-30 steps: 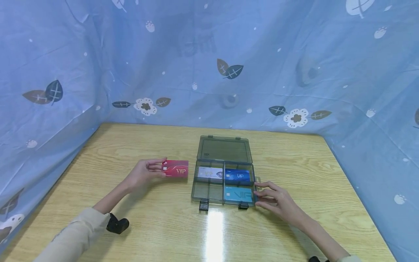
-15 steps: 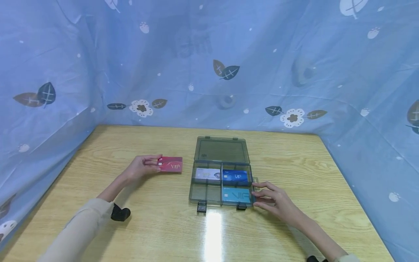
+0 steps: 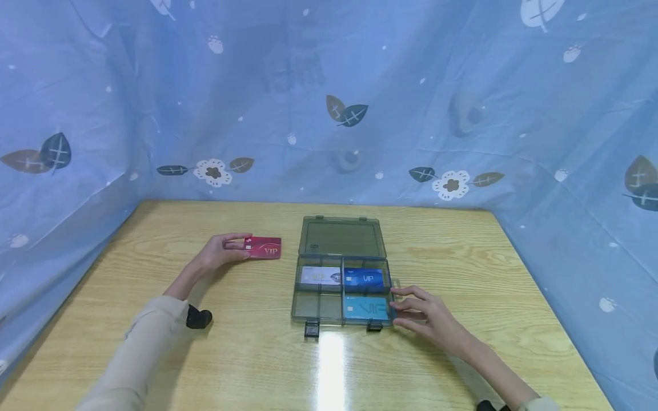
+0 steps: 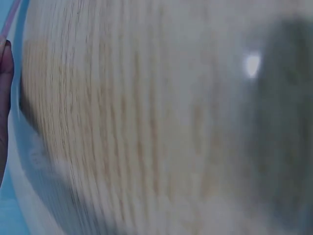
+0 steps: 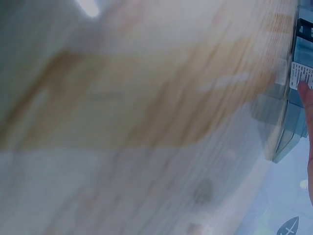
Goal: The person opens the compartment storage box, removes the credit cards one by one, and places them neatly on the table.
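Observation:
In the head view my left hand (image 3: 222,251) pinches a red VIP card (image 3: 263,248) by its left end, left of a grey see-through compartment box (image 3: 319,311). Only a sliver of that hand shows in the left wrist view, with the card's thin pinkish edge (image 4: 9,18) above it. The fingers of my right hand (image 3: 429,314) touch the box's right side, slightly bent, and in the right wrist view a fingertip (image 5: 305,90) lies at a white label (image 5: 299,76) there. Inside the box are a white card (image 3: 320,275), a dark blue card (image 3: 364,278) and a light blue card (image 3: 362,307).
The box's lid (image 3: 342,238) lies folded back behind it, and two dark latches, one being the left latch (image 3: 311,329), hang at its front. All stands on a wood-grain table (image 3: 247,348). Blue patterned cloth (image 3: 288,74) walls off the back and sides.
My left hand has carried the red card farther toward the back of the table, slightly away from the box. The right hand keeps its place at the box. The head view has shifted slightly.

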A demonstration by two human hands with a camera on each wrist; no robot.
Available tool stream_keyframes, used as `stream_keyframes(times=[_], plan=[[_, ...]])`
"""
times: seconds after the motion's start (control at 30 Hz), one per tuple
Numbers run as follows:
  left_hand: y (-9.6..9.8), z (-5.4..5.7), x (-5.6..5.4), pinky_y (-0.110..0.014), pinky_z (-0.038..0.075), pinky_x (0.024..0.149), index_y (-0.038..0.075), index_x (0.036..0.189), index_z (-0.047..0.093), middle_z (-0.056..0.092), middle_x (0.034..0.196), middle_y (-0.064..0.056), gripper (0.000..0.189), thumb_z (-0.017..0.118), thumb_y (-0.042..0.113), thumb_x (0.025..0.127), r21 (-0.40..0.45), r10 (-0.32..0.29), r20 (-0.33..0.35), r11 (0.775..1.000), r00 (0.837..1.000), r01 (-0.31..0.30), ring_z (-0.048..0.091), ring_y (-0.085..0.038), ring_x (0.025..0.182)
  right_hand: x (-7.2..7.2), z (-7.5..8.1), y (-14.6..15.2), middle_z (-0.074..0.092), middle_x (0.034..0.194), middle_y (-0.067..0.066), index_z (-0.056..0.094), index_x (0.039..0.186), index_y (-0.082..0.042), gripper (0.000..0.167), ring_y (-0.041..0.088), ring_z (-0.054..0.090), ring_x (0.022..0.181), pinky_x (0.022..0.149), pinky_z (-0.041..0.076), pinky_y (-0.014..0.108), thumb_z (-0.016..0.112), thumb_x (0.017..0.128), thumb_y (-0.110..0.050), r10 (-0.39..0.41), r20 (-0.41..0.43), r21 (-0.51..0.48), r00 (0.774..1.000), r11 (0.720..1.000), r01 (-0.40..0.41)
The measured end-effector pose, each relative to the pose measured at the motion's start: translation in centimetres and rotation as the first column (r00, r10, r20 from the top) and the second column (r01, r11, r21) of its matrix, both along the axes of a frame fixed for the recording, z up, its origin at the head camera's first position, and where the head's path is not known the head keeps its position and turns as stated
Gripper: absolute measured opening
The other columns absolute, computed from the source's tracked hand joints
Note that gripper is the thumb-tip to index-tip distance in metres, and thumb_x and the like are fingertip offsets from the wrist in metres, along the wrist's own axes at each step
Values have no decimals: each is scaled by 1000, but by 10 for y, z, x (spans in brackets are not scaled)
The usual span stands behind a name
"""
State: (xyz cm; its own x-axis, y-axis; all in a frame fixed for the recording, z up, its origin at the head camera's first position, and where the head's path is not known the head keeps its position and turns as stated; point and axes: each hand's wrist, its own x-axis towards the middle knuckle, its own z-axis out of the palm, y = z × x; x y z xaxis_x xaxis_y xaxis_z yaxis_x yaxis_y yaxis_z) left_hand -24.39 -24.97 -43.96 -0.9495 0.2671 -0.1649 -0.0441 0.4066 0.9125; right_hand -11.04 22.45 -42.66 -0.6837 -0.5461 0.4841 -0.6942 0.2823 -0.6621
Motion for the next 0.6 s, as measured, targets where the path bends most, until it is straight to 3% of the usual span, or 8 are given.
stream_keyframes(times=[0.3, 0.47, 0.6], plan=[[-3, 2, -7, -20, 46, 85, -4, 140, 43, 53, 130, -29, 58, 67, 14, 91, -72, -30, -30, 997, 999, 28, 54, -36, 116, 1, 8, -3, 55, 109, 33, 66, 94, 11, 26, 38, 65, 81, 63, 57, 39, 71, 71, 21, 1, 33, 7, 999, 1000, -1], [-3, 1, -13, -21, 46, 84, -5, 139, 45, 52, 129, -29, 55, 67, 13, 91, -109, -45, -44, 993, 998, 39, 55, -34, 113, -5, -12, 5, 55, 112, 32, 66, 96, 9, 27, 37, 66, 83, 63, 57, 39, 71, 72, 19, 1, 43, 8, 999, 1000, -1], [0, 1, -17, -21, 49, 79, -7, 135, 48, 53, 126, -30, 53, 68, 9, 89, -177, -79, -94, 982, 992, 62, 60, -33, 105, -9, -26, 12, 55, 116, 29, 68, 99, 5, 27, 34, 67, 86, 66, 57, 36, 73, 74, 13, -4, 46, 26, 999, 1000, 3]])
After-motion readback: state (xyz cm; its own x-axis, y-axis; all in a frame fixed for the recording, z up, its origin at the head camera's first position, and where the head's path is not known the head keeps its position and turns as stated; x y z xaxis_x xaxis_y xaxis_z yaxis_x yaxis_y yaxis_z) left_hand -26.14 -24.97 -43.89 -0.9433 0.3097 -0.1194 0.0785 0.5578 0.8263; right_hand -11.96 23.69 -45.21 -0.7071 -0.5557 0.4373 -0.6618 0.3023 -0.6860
